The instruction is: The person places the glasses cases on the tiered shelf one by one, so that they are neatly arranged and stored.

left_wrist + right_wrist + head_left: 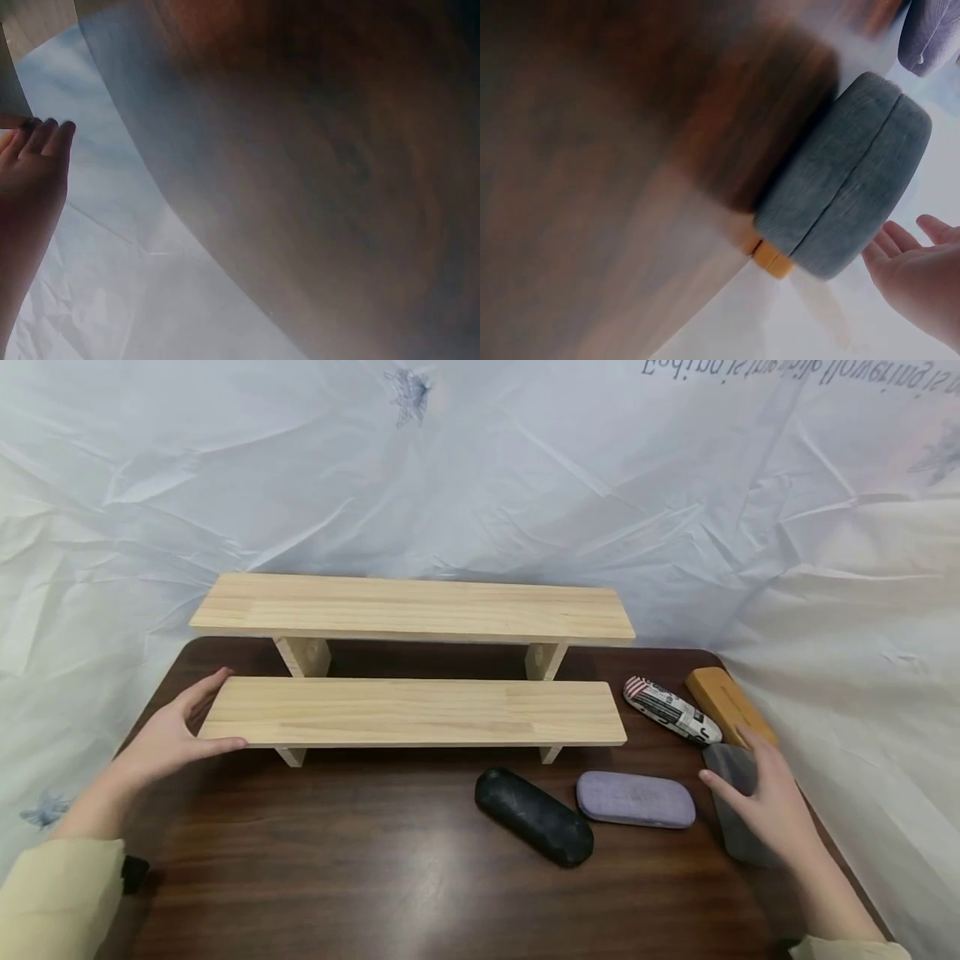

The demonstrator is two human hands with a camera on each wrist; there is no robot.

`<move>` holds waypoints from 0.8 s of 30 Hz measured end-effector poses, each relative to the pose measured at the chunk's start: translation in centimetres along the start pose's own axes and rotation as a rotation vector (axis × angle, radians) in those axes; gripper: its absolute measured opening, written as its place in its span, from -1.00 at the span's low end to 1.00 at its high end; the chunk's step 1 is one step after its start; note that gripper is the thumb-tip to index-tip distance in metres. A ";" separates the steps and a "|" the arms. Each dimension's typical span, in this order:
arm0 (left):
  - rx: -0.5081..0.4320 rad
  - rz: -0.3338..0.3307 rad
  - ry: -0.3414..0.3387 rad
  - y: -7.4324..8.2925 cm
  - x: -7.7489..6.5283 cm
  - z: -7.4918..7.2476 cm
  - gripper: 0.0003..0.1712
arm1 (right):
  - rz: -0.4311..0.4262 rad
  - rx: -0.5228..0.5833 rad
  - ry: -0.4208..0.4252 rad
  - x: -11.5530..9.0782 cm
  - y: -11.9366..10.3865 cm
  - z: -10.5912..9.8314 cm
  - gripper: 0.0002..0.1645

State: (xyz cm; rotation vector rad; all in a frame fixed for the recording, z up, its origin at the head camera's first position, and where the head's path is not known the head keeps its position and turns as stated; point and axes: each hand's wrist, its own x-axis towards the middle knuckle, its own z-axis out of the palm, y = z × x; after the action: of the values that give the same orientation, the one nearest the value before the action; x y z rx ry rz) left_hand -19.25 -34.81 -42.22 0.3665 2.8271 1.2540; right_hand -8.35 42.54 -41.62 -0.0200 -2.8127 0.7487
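A two-tier wooden shelf (412,713) stands on the brown table, its upper board behind and above the lower one. At the lower board's left end, my left hand (161,739) grips it, thumb along the front edge and fingers at the back corner. In the left wrist view that hand (34,169) shows at the far left. My right hand (772,797) hovers by a grey glasses case (729,810), thumb and fingers spread apart. The right wrist view has this grey case (844,176) large, with the right hand (919,274) close beside its end.
An orange case (723,697) and a newsprint-patterned case (671,710) lie right of the shelf. In front are a lavender case (636,799) and a black case (534,817). Wrinkled white sheeting (480,485) hangs behind and beside the brown table (337,860).
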 end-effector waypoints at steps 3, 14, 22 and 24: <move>-0.029 0.003 -0.012 -0.5 0.1 0.0 0.30 | 0.027 0.025 -0.012 -0.2 0.6 -0.2 0.11; -0.082 0.004 -0.026 -0.7 0.4 0.0 0.29 | 0.106 0.149 -0.026 -2.2 2.4 -0.7 0.14; -0.137 0.002 -0.042 -1.1 0.5 -0.1 0.26 | 0.188 0.169 -0.106 -3.3 2.6 -0.9 0.19; -0.152 0.002 -0.049 -1.1 0.4 -0.2 0.25 | 0.227 0.168 -0.128 -3.4 2.7 -0.9 0.20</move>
State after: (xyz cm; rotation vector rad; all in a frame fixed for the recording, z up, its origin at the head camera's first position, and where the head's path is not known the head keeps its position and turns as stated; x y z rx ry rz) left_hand -19.91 -35.58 -42.91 0.3876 2.6696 1.4286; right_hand -4.97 45.06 -42.88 -0.2762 -2.8886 1.0719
